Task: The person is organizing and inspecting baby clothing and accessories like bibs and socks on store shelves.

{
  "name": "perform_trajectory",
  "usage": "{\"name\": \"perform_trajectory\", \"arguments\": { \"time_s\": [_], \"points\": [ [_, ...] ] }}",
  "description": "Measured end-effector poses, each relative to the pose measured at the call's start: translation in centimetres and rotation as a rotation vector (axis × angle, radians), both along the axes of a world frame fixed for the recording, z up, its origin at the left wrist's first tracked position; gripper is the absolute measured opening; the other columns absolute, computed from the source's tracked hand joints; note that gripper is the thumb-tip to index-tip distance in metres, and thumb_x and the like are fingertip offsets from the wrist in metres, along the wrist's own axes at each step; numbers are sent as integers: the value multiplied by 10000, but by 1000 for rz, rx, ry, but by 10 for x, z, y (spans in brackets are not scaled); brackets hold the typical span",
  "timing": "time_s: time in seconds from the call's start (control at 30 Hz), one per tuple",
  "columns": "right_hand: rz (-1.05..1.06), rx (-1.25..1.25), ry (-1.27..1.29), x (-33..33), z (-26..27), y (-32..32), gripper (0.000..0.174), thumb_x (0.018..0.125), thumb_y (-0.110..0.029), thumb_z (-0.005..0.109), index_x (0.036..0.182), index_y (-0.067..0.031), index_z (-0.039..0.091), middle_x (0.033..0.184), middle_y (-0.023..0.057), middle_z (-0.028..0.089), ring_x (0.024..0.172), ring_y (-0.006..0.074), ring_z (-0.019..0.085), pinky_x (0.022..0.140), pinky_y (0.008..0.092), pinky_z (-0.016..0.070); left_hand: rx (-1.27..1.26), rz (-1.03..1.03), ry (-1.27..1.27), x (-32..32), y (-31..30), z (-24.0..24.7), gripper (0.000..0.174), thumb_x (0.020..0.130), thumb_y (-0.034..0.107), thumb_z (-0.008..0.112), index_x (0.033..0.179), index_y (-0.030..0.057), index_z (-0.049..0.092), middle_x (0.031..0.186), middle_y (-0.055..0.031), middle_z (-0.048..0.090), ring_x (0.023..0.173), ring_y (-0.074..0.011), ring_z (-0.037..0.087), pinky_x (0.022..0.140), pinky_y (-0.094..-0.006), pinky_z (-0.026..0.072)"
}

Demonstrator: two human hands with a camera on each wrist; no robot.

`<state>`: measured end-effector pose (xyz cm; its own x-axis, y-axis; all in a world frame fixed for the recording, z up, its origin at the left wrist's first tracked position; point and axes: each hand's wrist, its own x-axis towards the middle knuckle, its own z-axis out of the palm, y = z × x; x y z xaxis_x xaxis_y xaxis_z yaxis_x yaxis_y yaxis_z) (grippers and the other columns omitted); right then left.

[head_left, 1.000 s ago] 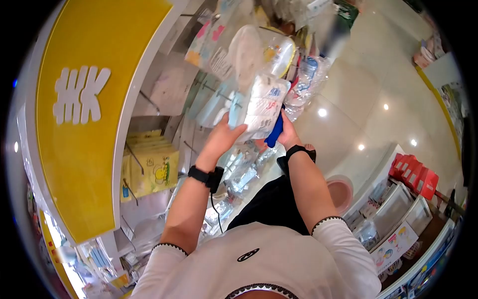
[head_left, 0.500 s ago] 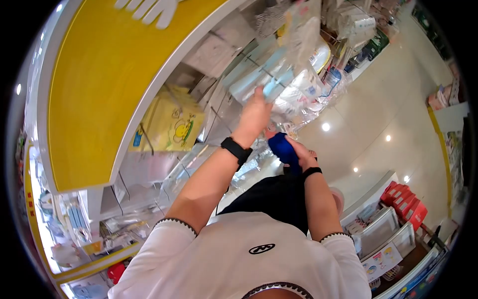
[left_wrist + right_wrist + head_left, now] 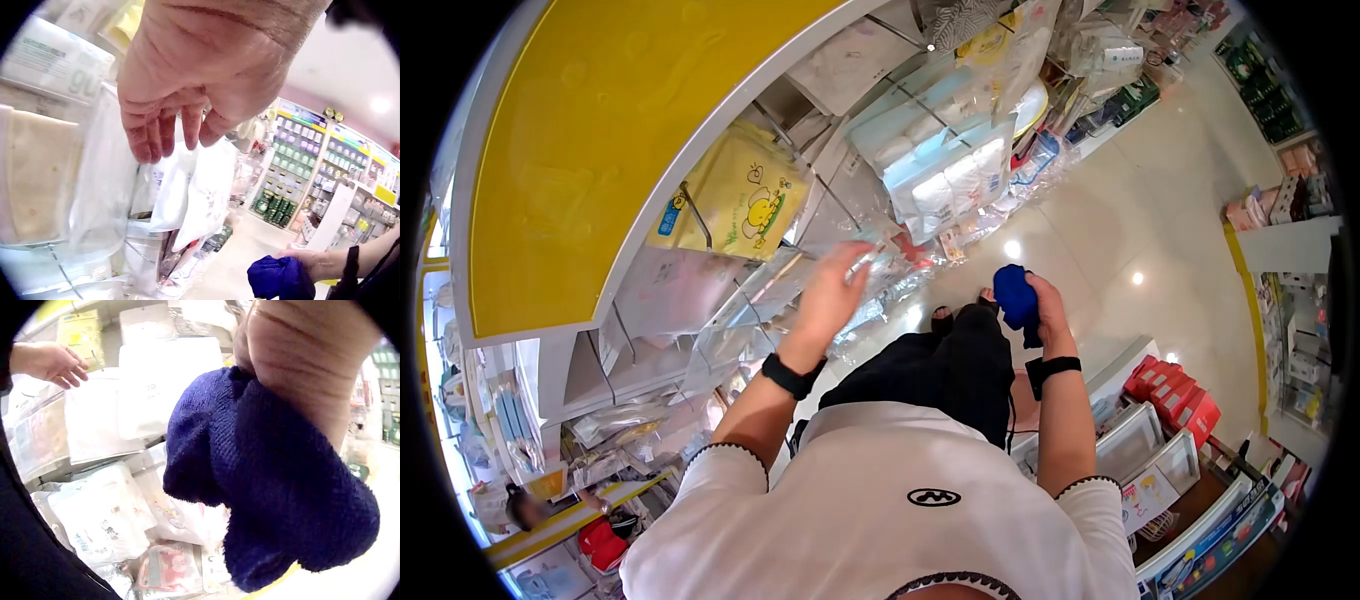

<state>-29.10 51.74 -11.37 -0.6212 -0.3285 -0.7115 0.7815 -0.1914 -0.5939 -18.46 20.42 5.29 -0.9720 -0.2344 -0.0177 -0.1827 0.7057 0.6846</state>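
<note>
Nearest us, at the lower edge of the head view, is a white shirt (image 3: 860, 490) with dark scalloped trim, and below it black trousers (image 3: 920, 370). Just beyond, we find the right hand (image 3: 1050, 310) wrapped round a bunched blue cloth (image 3: 1015, 293), gripping it above the floor and apart from the shelf; the right wrist view shows its fuzzy pile close up. The left hand (image 3: 832, 295) holds nothing: its fingers are loosely extended beside the hanging goods, though we cannot tell whether the tips brush any plastic.

Past the hands, the white packets (image 3: 950, 185) and a yellow packet (image 3: 745, 195) with a cartoon figure hang from metal hooks along the display unit. We judge the step in hand to be tending this hanging stock, with the cloth kept ready. The next move, as we read it, calls for the free fingers to steady a packet before the cloth comes near.

Farther off, we see the pale shiny floor (image 3: 1100, 200), and, in the left wrist view, tall shelves (image 3: 292, 147) of containers.
</note>
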Motion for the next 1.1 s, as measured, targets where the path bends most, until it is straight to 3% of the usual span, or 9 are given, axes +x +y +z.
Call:
{"name": "perform_trajectory", "arguments": {
  "time_s": [0.23, 0.33, 0.43, 0.6, 0.73, 0.83, 0.93, 1.03, 1.1],
  "points": [
    [301, 51, 388, 7, 43, -63, 265, 789, -95, 560, 1049, -43, 573, 900, 83, 568, 783, 162, 553, 670, 277, 473, -549, 345, 365, -5, -7, 14, 426, 776, 52, 579, 1188, 37, 473, 1203, -220, 459, 1133, -369, 408, 944, -434, 339],
    [355, 5, 317, 13, 67, -83, 252, 798, -84, 559, 1044, -32, 568, 914, 87, 571, 798, 165, 559, 681, 287, 481, -556, 363, 295, -18, -20, 7, 478, 765, 96, 603, 1212, 20, 452, 1161, -219, 505, 1092, -360, 462, 925, -436, 355],
    [384, 37, 378, 13, 61, -89, 228, 806, -94, 563, 1022, -19, 577, 911, 78, 582, 770, 161, 569, 672, 287, 483, -609, 366, -136, -33, -23, 9, 501, 756, 138, 612, 1213, 10, 453, 1092, -207, 560, 1033, -358, 517, 898, -445, 371],
    [344, 60, 456, 14, 62, -83, 214, 816, -105, 561, 995, 10, 578, 881, 71, 592, 745, 154, 575, 646, 282, 487, -729, 123, 163, -31, -7, -9, 240, 783, 144, 565, 977, 13, 514, 863, -178, 607, 798, -340, 586, 723, -425, 452],
    [355, 45, 389, 15, 64, -78, 203, 826, -107, 557, 982, 22, 571, 857, 88, 595, 706, 156, 587, 643, 266, 490, -440, 182, -25, -29, 6, -22, 257, 815, 117, 515, 1033, -12, 472, 705, -218, 599, 697, -406, 577, 700, -436, 452],
    [360, 15, 363, 18, 69, -80, 194, 834, -104, 554, 980, 25, 552, 847, 103, 591, 686, 180, 601, 611, 291, 508, -233, 232, -99, -25, 10, -10, 327, 801, 43, 495, 1116, -19, 435, 846, -202, 624, 794, -358, 603, 758, -390, 457],
    [361, 12, 257, 22, 86, -84, 184, 836, -129, 555, 969, -5, 584, 852, 33, 589, 751, 104, 544, 699, 239, 454, 485, 263, 190, -27, -5, -28, 412, 784, -15, 473, 1190, -12, 403, 1000, -155, 605, 910, -257, 594, 816, -329, 443],
    [349, -4, 240, 24, 84, -85, 188, 836, -133, 564, 974, -7, 583, 858, 31, 589, 749, 105, 547, 697, 238, 454, 826, 288, 203, -33, -17, -16, 463, 780, -23, 468, 1232, -5, 368, 1095, -110, 557, 971, -186, 551, 857, -285, 415],
    [335, -11, 269, 23, 78, -85, 194, 841, -120, 556, 979, 16, 546, 837, 86, 585, 687, 172, 590, 605, 292, 501, 731, 352, 197, -37, -24, -22, 308, 810, 21, 511, 1115, -5, 481, 969, -90, 605, 885, -195, 578, 797, -303, 435]
  ]
}}
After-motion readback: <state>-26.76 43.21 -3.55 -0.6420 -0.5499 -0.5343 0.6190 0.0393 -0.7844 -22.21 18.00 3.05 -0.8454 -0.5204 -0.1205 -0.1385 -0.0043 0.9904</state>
